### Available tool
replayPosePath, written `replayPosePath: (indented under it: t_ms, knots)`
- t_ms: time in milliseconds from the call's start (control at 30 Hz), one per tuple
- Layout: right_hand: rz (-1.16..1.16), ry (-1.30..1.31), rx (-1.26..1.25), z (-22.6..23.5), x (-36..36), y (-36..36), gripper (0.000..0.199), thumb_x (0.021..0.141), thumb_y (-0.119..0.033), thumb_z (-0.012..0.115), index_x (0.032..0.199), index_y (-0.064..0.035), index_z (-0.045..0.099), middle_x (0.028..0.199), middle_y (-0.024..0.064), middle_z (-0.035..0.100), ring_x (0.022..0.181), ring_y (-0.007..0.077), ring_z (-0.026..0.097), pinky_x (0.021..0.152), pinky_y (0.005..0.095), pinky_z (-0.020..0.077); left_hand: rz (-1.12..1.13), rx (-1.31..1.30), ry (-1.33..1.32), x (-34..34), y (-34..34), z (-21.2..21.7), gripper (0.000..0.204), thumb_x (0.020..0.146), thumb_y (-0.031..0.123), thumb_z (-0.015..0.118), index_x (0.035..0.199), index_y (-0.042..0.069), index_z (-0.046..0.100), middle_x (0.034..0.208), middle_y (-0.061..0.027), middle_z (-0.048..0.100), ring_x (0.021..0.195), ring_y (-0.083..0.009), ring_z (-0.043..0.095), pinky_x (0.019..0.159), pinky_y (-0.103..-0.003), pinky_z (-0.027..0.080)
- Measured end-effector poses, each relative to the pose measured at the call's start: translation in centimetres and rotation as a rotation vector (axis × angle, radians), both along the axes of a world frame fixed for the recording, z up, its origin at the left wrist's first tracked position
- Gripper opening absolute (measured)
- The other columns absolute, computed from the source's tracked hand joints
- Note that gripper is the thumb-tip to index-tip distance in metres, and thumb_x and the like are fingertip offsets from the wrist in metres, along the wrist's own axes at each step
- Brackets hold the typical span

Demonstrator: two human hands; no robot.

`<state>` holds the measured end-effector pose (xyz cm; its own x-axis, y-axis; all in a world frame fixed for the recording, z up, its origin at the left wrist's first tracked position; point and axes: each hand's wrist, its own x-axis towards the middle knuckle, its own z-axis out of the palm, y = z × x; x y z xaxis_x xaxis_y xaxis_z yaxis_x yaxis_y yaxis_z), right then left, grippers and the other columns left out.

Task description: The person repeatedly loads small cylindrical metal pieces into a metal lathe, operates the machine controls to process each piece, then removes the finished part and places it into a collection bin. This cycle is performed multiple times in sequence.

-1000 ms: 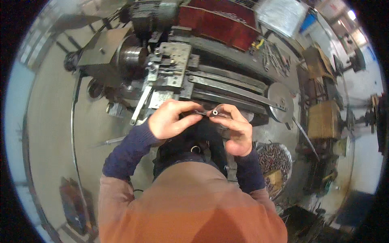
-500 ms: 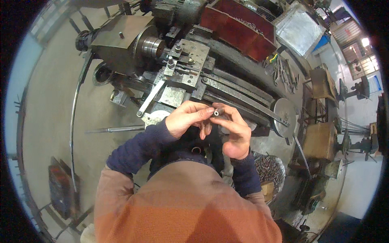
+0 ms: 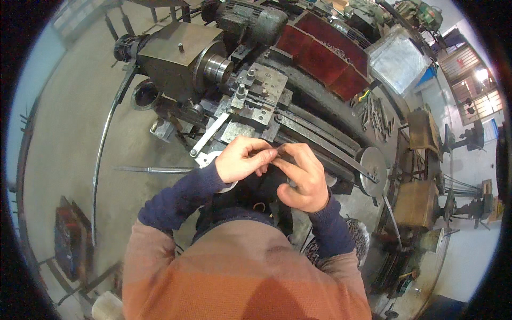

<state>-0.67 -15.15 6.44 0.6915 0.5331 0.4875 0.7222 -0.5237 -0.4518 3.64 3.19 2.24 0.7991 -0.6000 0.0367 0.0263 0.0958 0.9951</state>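
item: one small dark part (image 3: 277, 150), located between my fingertips, mostly covered; its full shape cannot be confirmed. my left grip (image 3: 242, 161) pinches it, thumb against fingers; my right grip (image 3: 305, 178) pinches it from the opposite side, fingers curled. judged handling: light, stiff, not fragile, possibly slick with oil; best held by its sides, between thumb and forefinger pads. just beyond the grip: a grimy metal machine carriage (image 3: 249, 104). left of the grip: a metal rod (image 3: 152, 170). right of the grip: a round disc (image 3: 373, 169). farther beyond: a red bin (image 3: 320, 53).
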Motion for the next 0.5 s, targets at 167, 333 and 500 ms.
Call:
replayPosePath:
  t_ms: [167, 333, 500]
  knots:
    - [0.032, 0.019, 0.192, -0.2, 0.5, 1.0, 0.046, 0.051, -0.01, 0.056, 0.095, 0.0025, 0.06, 0.105, 0.0202, 0.054, 0.092, 0.0363, 0.054, 0.081, 0.0391, 0.044, -0.115, -0.385, 0.393, -0.3, 1.3, -0.6, 0.029, 0.091, 0.026, 0.048, 0.089, -0.003, 0.055, 0.066, -0.0121, 0.058, 0.054, -0.0203, 0.059, 0.056, -0.031, 0.049]
    - [0.061, 0.022, 0.26, -1.0, 0.6, 1.7, 0.046, 0.051, -0.015, 0.057, 0.094, 0.0015, 0.062, 0.101, 0.0195, 0.057, 0.092, 0.037, 0.055, 0.082, 0.041, 0.0437, -0.156, -0.607, 0.531, -1.3, 1.1, -2.0, 0.032, 0.09, 0.028, 0.049, 0.097, -0.003, 0.051, 0.063, -0.0119, 0.056, 0.053, -0.0243, 0.058, 0.059, -0.035, 0.05]
    - [0.082, -0.026, 0.24, -0.8, 1.0, 2.0, 0.045, 0.051, -0.015, 0.057, 0.093, 0.002, 0.062, 0.1, 0.0192, 0.057, 0.091, 0.0375, 0.055, 0.081, 0.0414, 0.044, -0.195, -0.642, 0.534, -1.2, 1.1, -2.2, 0.032, 0.09, 0.029, 0.049, 0.098, -0.002, 0.05, 0.063, -0.0126, 0.056, 0.052, -0.0247, 0.058, 0.062, -0.037, 0.051]
